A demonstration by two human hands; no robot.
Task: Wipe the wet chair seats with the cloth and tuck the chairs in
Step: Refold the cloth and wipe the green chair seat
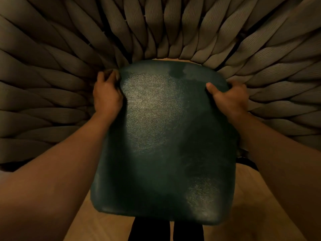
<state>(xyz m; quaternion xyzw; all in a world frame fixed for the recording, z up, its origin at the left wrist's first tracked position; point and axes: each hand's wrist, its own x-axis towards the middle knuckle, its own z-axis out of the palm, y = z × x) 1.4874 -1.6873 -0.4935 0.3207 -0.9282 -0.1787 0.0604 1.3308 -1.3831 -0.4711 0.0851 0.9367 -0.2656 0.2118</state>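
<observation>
The fingers of the right hand are curling over the right edge of the dark green seat cushion, the thumb lying on top of the leather surface. The left hand is closing its fingers around the cushion's left edge near the back corner, where a small bunch of brownish material, possibly the cloth, is showing under the fingertips; I cannot tell for sure. The cushion is sitting in the middle of the view, inside the woven rope backrest that is fanning around it. The wooden floor is showing below, beside dark trouser legs.
</observation>
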